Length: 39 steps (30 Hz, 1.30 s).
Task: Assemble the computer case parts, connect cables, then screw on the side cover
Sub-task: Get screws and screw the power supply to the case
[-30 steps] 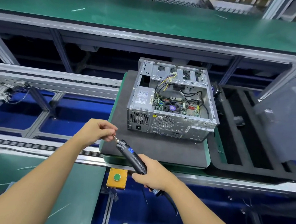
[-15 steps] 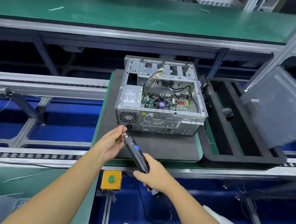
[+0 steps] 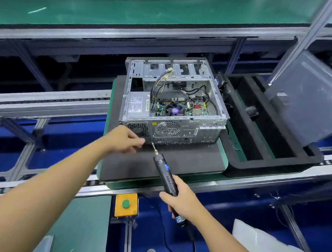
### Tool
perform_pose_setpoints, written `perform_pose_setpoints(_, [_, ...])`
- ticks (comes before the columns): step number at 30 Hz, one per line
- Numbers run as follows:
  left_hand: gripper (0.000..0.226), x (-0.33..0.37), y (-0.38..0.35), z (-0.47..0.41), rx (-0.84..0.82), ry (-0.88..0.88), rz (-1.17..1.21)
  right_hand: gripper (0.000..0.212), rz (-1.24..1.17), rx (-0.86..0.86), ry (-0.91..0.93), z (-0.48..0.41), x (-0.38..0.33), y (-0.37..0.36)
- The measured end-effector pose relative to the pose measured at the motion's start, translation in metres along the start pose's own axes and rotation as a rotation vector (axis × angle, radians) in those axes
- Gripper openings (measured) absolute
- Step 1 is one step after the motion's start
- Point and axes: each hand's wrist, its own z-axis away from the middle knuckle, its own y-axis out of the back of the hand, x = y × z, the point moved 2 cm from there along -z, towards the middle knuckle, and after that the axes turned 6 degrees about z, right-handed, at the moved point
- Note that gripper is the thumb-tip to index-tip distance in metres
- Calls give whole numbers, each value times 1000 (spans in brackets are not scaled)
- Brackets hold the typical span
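Computer case (image 3: 174,106) lies open side up on a grey mat (image 3: 178,162) on the conveyor (image 3: 255,183). Right hand (image 3: 181,201) grips a black electric screwdriver (image 3: 164,175), bit tip at the case's rear panel. Left hand (image 3: 125,138) sits beside the tip, fingers (image 3: 138,141) curled; whether they pinch anything, cannot tell
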Motion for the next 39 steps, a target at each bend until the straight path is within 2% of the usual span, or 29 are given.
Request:
perform_pose_setpoints(2, [30, 32, 39, -7, 259, -340, -306, 33, -9, 20, -26, 2, 8, 3])
perform_pose_setpoints(3, [39, 46, 54, -16, 301, -494, -445, 31, -10, 28, -41, 3, 11, 5])
perform_pose_setpoints(4, [63, 57, 64, -30, 253, -568, -627, 29, -10, 35, -53, 3, 13, 5])
perform_pose_setpoints(5, [98, 63, 71, -46, 159, -528, -816, 28, -9, 40, -61, 1, 14, 5])
perform_pose_setpoints(6, [127, 65, 73, -61, 75, -404, -978, 28, -8, 43, -67, 0, 14, 5])
perform_pose_setpoints(7, [141, 64, 70, -72, 11, -280, -1101, 28, -8, 47, -70, -1, 14, 3])
perform_pose_setpoints(8, [144, 59, 64, -80, -40, -197, -1159, 29, -7, 51, -71, -3, 14, 2])
perform_pose_setpoints(10, [136, 42, 48, -92, -60, -154, -1128, 29, -6, 48, -74, -5, 15, -1])
perform_pose_setpoints(14, [101, 27, 36, -95, 61, -283, -856, 30, -15, 29, -82, -5, 21, -5])
perform_pose_setpoints(16, [94, 27, 36, -94, 63, -279, -831, 32, -27, 33, -86, -4, 23, -8])
perform_pose_setpoints(30, [82, 27, 8, -64, 116, -279, -786, 21, -118, 89, -89, -4, 40, -37])
perform_pose_setpoints(39, [78, 30, 7, -57, 129, -289, -771, 25, -110, 53, -105, -17, 35, -36])
